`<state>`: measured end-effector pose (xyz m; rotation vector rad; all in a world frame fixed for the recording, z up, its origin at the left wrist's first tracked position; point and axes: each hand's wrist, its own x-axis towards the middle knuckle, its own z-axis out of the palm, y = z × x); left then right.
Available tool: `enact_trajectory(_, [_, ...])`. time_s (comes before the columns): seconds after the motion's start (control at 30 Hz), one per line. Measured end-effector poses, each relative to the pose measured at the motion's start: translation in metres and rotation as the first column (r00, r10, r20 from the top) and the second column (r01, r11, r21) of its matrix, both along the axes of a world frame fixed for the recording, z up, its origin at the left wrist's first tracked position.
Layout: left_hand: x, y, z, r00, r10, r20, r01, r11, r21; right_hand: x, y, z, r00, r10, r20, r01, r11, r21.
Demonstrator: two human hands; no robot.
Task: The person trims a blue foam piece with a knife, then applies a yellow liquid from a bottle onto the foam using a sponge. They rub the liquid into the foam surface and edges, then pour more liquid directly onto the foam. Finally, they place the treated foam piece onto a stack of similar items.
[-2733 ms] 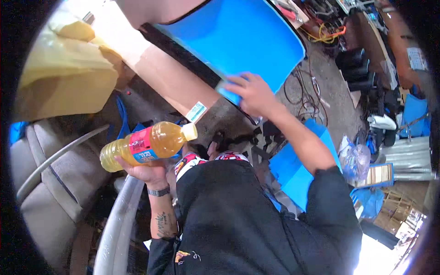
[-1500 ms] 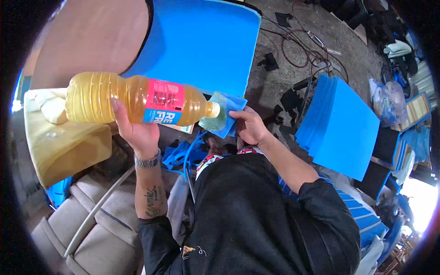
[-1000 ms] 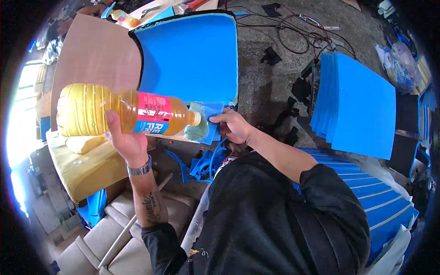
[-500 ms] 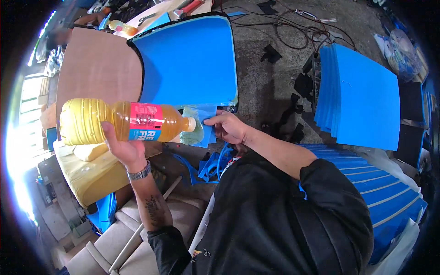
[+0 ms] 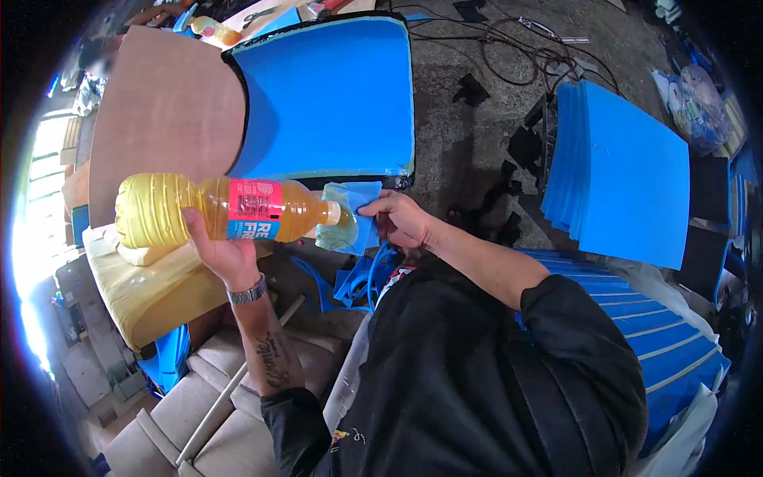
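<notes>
- The left hand (image 5: pixel 224 253) wraps its fingers around a ribbed clear plastic bottle of amber liquid (image 5: pixel 222 211), held sideways at chest height.
- The bottle's uncapped mouth touches a crumpled blue cloth (image 5: pixel 350 226), stained yellowish where they meet.
- The right hand (image 5: pixel 401 219) pinches that soft cloth closed between fingers and thumb.
- Behind lie a smooth blue foam panel (image 5: pixel 330 99), a brown board (image 5: pixel 163 107) and stacked blue foam sheets (image 5: pixel 624 171).

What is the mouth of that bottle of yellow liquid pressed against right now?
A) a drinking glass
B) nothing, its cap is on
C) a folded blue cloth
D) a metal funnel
C: the left hand tips the bottle sideways, its mouth against the blue cloth held by the right hand.
</notes>
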<state>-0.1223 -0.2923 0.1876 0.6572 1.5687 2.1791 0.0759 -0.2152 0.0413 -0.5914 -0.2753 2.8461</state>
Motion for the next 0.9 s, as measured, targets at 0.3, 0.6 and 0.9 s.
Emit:
enact_trajectory(0.3, [0.001,-0.072,-0.073,0.972,0.219,0.083,-0.22,0.976,0.006,0.036,-0.024,-0.004,0.969,0.181,0.167,-0.22,0.941,0.259])
enact_trajectory(0.6, [-0.023,-0.114,-0.098,0.892,0.247,0.378,-0.301,0.949,0.09,0.01,0.034,-0.04,0.921,-0.312,0.233,-0.389,-0.764,0.514])
enact_trajectory(0.9, [-0.04,-0.128,-0.106,0.83,0.287,0.479,-0.351,0.935,0.047,0.022,0.045,-0.016,0.875,-0.442,0.195,-0.474,-0.707,0.525])
